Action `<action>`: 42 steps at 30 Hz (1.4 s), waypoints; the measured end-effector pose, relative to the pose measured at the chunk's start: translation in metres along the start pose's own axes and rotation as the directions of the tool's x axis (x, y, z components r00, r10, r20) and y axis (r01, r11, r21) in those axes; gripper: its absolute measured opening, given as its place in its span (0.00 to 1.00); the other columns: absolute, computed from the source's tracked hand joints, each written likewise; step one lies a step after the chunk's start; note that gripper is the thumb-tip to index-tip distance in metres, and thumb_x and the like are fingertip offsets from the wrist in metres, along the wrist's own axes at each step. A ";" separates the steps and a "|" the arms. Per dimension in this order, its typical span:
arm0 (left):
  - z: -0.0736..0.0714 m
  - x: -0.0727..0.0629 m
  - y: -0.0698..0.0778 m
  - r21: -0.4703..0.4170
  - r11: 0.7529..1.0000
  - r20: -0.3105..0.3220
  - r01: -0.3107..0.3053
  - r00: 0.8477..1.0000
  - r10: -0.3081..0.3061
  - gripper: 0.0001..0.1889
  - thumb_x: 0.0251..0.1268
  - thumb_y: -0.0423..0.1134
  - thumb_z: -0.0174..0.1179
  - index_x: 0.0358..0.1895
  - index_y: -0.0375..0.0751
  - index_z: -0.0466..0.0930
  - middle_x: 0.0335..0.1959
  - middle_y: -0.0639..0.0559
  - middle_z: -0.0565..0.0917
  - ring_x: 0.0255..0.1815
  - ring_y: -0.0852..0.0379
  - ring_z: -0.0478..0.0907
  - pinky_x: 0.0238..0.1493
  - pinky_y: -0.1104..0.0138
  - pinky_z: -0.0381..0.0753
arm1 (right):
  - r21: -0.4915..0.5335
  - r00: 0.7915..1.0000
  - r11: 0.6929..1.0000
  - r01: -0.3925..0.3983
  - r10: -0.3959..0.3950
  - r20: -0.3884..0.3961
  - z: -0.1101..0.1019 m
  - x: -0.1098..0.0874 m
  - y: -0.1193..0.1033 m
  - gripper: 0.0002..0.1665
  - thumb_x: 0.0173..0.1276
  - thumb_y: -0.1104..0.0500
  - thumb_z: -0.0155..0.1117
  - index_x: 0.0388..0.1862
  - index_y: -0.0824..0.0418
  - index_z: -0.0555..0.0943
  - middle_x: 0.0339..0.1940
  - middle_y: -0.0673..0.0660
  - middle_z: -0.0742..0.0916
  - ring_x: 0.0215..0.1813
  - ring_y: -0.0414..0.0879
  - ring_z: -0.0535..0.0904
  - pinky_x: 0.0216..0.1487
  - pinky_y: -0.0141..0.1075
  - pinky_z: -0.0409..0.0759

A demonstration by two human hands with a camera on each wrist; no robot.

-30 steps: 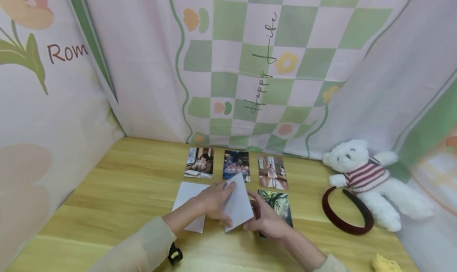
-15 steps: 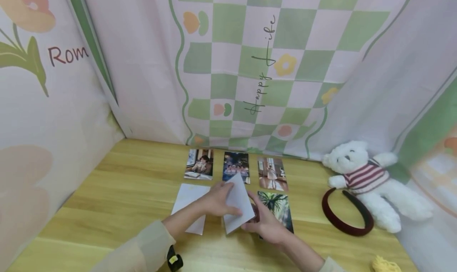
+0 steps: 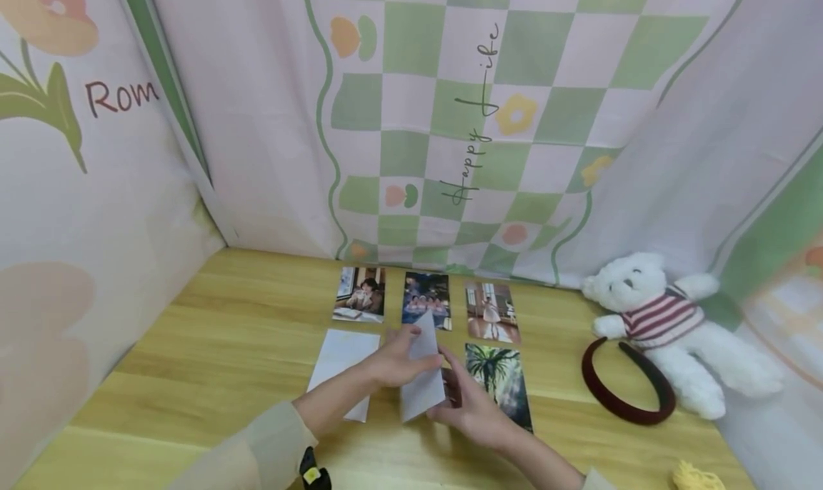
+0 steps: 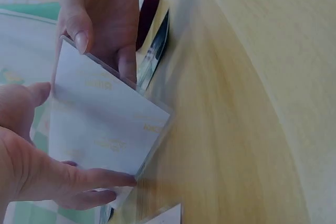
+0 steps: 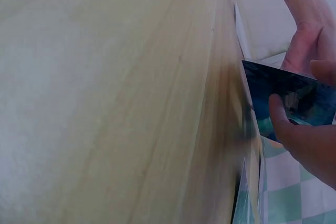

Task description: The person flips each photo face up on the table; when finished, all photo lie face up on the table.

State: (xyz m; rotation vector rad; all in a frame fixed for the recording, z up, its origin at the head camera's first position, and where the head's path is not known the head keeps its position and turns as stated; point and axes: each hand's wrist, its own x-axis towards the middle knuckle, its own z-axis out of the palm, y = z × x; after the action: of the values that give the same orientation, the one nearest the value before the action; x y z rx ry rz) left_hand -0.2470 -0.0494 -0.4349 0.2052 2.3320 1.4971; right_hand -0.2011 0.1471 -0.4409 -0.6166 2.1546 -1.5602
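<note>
Between my hands is a photo card (image 3: 421,383), tilted up off the table with its white back toward the head view. In the left wrist view, a clear sleeve edge borders this white back, which carries faint yellow print. A dark blue-green picture shows on the card's other face (image 5: 310,100) in the right wrist view. My left hand (image 3: 395,361) holds the card at its left side, thumb across the back. At the right edge my right hand (image 3: 472,408) grips it, with a fingertip against the picture face in the right wrist view.
Behind the hands, three picture cards (image 3: 358,295) lie in a row. A white card (image 3: 341,351) lies at front left, a green tree picture card (image 3: 498,379) at right. Farther right are a dark red headband (image 3: 626,404), a white teddy bear (image 3: 662,318) and yellow yarn (image 3: 697,476).
The held card has turned, so its white back looks narrower in the head view. My right hand has shifted slightly left, uncovering more of the tree picture. My left thumb lies farther across the card.
</note>
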 end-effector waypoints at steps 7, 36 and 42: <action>0.003 0.000 -0.001 -0.266 0.962 0.045 0.065 0.997 -0.056 0.40 0.71 0.53 0.66 0.78 0.43 0.58 0.78 0.27 0.63 0.75 0.27 0.67 0.70 0.36 0.77 | -0.086 1.000 0.996 0.007 -0.006 0.012 0.001 0.000 0.000 0.64 0.69 0.61 0.69 0.86 0.63 0.34 0.80 0.83 0.60 0.76 0.81 0.64 0.72 0.64 0.76; -0.011 -0.003 -0.018 -0.559 0.818 0.188 0.133 0.982 -0.032 0.26 0.85 0.41 0.47 0.76 0.30 0.64 0.57 0.33 0.85 0.50 0.52 0.88 0.58 0.50 0.90 | -0.459 0.985 0.874 0.159 -0.112 0.128 -0.015 -0.001 0.011 0.53 0.65 0.56 0.75 0.85 0.53 0.58 0.83 0.69 0.66 0.79 0.70 0.67 0.71 0.59 0.77; -0.013 -0.003 -0.022 -0.463 0.874 0.111 0.146 0.988 -0.106 0.19 0.83 0.35 0.49 0.65 0.23 0.74 0.39 0.43 0.86 0.37 0.57 0.87 0.48 0.60 0.93 | -0.627 0.989 0.769 0.121 -0.042 0.140 -0.015 -0.001 0.008 0.48 0.67 0.50 0.74 0.83 0.48 0.63 0.80 0.68 0.70 0.77 0.69 0.70 0.72 0.68 0.73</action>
State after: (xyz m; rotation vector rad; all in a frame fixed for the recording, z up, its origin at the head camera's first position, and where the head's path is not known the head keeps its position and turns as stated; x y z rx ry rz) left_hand -0.2471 -0.0705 -0.4493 -0.0152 1.8076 1.8892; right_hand -0.2094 0.1618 -0.4439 -0.9909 2.5792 -0.7537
